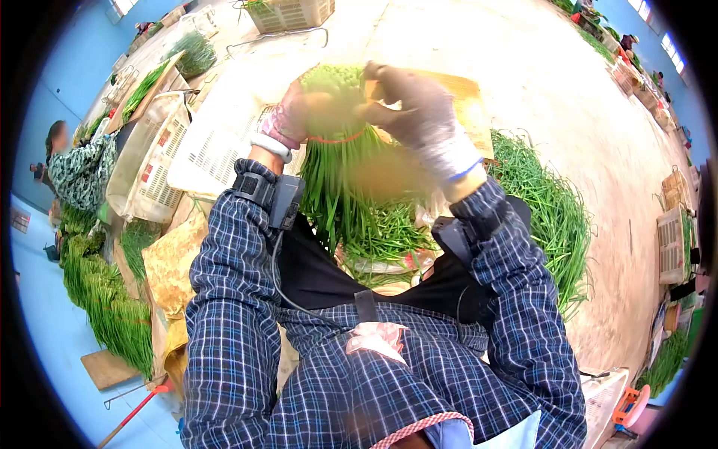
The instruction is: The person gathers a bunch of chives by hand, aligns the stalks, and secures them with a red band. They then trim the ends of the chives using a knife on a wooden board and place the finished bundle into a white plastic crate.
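A thick bunch of long green stalks (333,168) stands between my hands, pale cut ends up and darker leafy lengths hanging down. A red band circles it just below the ends. My left hand (293,118), in a pink and white glove, is closed around the bunch's left side; a smear hides part of its fingers. On the other side, my right hand (419,112) wears a greyish white glove. Its thumb and forefinger are apart and curved toward the bunch's top, with nothing visible between them. Behind it lies a wooden board (456,97).
Loose green stalks (542,209) are heaped on the floor at right, and more (385,232) between my knees. White plastic crates (213,142) stand at left, near another person (78,168). A beige crate (288,15) is ahead. Bundled greens (101,292) lie at far left.
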Motion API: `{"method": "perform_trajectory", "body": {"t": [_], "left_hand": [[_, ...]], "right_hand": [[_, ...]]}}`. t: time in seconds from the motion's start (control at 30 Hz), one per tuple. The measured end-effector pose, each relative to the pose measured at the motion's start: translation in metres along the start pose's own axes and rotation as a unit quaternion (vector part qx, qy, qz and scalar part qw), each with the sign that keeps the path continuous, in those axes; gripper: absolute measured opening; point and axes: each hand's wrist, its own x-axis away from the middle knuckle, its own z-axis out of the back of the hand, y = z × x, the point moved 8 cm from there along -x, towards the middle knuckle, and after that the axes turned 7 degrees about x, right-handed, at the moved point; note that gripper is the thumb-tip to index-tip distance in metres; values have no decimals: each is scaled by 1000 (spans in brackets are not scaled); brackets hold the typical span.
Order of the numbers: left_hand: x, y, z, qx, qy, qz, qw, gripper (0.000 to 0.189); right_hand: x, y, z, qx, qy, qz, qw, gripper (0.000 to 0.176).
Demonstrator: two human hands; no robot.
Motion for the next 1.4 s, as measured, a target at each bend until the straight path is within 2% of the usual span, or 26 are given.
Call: {"method": "perform_trajectory", "body": {"t": [0.07, 0.17, 0.27, 0.3, 0.37, 0.4, 0.47, 0.5, 0.53, 0.57, 0.6, 0.63, 0.67, 0.73, 0.77, 0.83, 0.87, 0.9, 0.97, 1.0, 1.1, 1.17, 1.2, 1.27, 1.33, 1.4], "left_hand": [[4, 11, -8, -5, 0, 4, 1000, 71], [0, 4, -2, -39, -6, 5, 999, 70], [-2, 8, -3, -48, -4, 10, 999, 69], [-1, 11, -3, -47, 1, 4, 999, 69], [2, 14, 0, -47, 9, -13, 999, 68], [-1, 8, 6, -46, 14, -20, 999, 67], [-3, -5, 21, -45, 25, -32, 998, 65], [-4, -8, 28, -65, 18, -47, 997, 54], [-5, -10, 34, -86, 12, -63, 994, 42], [-6, -13, 40, -105, 7, -79, 991, 31], [-4, -12, 42, -104, 11, -85, 991, 32], [-5, -14, 45, -95, 9, -85, 992, 33], [-5, -13, 46, -85, 8, -85, 993, 35], [-8, -17, 45, -15, -6, -67, 998, 38], [-6, -15, 39, 37, -11, -52, 998, 39], [6, 13, 0, 210, -29, 12, 977, 41], [-1, 14, -6, 223, -47, 18, 973, 43], [-3, 29, -15, 206, -63, -25, 976, 51], [-3, 42, -16, 90, 60, -44, 993, 75], [-19, 21, 8, 45, 68, -40, 996, 83], [7, -6, 14, 65, 99, 8, 993, 79], [18, -21, 6, -81, 104, 16, 991, 60], [24, -28, 1, -152, 106, 21, 982, 51], [29, -38, -16, -122, 31, 38, 991, 34], [40, -23, -17, -86, 23, -6, 996, 32], [40, -35, -1, 88, 107, 54, 989, 33]], "right_hand": [[-10, -16, -10, 108, 48, 78, 990, 22], [-16, -7, -31, 161, 17, 99, 982, 17], [-20, -5, -35, 51, 20, 16, 998, 12], [-19, 5, -39, -74, -28, -86, 993, 13], [-3, 13, -49, -315, -120, -279, 899, 15], [-5, 27, -60, -478, -116, -275, 826, 21], [5, 32, -36, -568, -42, -313, 760, 18], [3, 41, -29, -594, -46, -305, 743, 18], [6, 59, -31, -594, -77, -270, 753, 29], [14, 79, -39, -498, -153, -270, 810, 49], [24, 90, -44, -222, -247, -261, 907, 58], [32, 103, -45, 76, -317, -227, 918, 67], [29, 97, -43, 314, -410, -260, 816, 91], [26, 101, -53, 82, -253, -189, 945, 99], [27, 100, -50, -40, -164, -147, 975, 103], [20, 93, -72, -106, -228, -145, 957, 122], [24, 82, -82, -108, -280, -134, 945, 112], [28, 66, -84, -108, -328, -119, 931, 103], [33, 62, -79, -239, -298, -135, 914, 95], [36, 70, -86, -306, -274, -163, 897, 92], [23, 76, -93, -410, -210, -259, 849, 68], [12, 84, -99, -417, -188, -325, 828, 59], [9, 82, -100, -409, -192, -310, 837, 53], [6, 73, -98, -373, -215, -293, 854, 53], [-6, 75, -109, -283, -222, -265, 895, 53], [-1, 87, -127, -217, -229, -225, 922, 56]]}}
